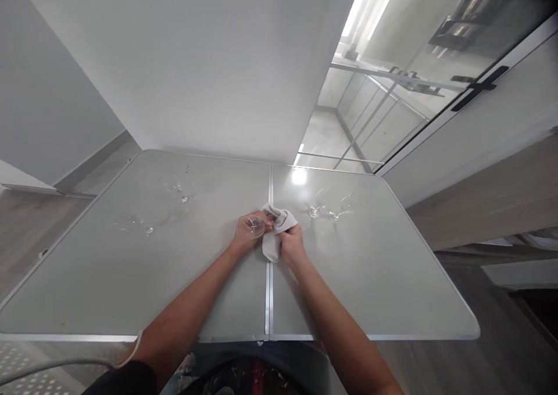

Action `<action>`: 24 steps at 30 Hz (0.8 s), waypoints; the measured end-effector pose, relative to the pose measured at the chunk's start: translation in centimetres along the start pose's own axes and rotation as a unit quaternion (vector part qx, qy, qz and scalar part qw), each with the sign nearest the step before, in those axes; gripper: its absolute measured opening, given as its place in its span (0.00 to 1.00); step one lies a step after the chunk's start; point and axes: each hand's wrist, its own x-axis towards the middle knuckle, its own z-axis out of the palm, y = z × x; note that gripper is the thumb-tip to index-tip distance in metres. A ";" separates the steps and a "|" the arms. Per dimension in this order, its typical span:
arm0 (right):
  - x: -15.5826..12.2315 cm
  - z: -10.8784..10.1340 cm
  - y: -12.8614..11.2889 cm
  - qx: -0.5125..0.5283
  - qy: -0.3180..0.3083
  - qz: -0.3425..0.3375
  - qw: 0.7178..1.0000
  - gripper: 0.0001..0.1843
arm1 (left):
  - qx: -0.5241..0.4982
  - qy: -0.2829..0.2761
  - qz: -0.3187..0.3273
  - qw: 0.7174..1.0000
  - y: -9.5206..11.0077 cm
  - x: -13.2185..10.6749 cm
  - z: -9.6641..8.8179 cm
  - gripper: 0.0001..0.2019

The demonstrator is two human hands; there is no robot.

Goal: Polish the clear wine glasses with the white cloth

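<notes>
Well, L hand (244,232) tight round glass (257,226), R hand (293,244) round cloth (272,247), 4 other glasses (335,216) on tbl (370,284)

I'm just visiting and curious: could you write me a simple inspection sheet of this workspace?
Surface: pale two-panel table with a metallic seam and rim; a bright reflection shows.
Job's things: one wine glass in hand, a white cloth, two more glasses at left, two others at right.
Clutter: small dark specks, too tiny to identify.
Grip: left hand holds the wine glass; right hand holds the cloth.
Cables: grey cable near the left forearm.
Surroundings: white wall, glazed partition, wood-look floor.
</notes>
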 end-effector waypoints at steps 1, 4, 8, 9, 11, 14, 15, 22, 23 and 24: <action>0.0 0.1 0.1 0.010 -0.018 0.010 1.000 0.18 | 0.003 0.002 -0.001 1.000 0.0 0.0 0.0 0.11; 0.1 0.1 0.3 0.005 -0.027 0.028 0.999 0.19 | 0.021 0.005 -0.003 1.000 -0.1 -0.1 -0.2 0.12; 0.2 -0.7 0.4 -0.047 0.032 0.035 0.998 0.18 | 0.051 -0.003 -0.013 0.999 -0.1 -0.1 -0.1 0.13; 0.2 -0.9 0.4 -0.060 0.054 0.039 0.996 0.16 | 0.050 0.002 -0.014 0.999 -0.1 -0.1 -0.1 0.13; 0.1 -1.0 0.2 -0.079 0.095 0.034 0.992 0.14 | 0.044 0.015 -0.015 0.999 0.0 -0.1 0.0 0.13; -0.1 -0.5 -0.1 -0.058 0.078 0.005 0.995 0.15 | 0.042 0.015 -0.024 0.999 0.2 -0.1 -0.1 0.13; -0.1 -0.3 -0.2 -0.041 0.053 0.001 0.998 0.16 | 0.042 0.015 -0.029 0.999 0.2 -0.1 -0.1 0.13; -0.1 -0.4 -0.3 -0.156 0.047 -0.005 0.987 0.12 | 0.061 0.064 -0.072 0.993 -0.5 0.0 -0.6 0.17; 0.0 -0.6 -0.5 -0.165 0.061 -0.026 0.984 0.12 | 0.061 0.082 -0.070 0.992 -0.8 0.0 -0.6 0.17; 0.0 -0.8 -0.7 -0.169 0.073 -0.052 0.982 0.13 | 0.060 0.101 -0.068 0.991 -0.9 0.1 -0.6 0.17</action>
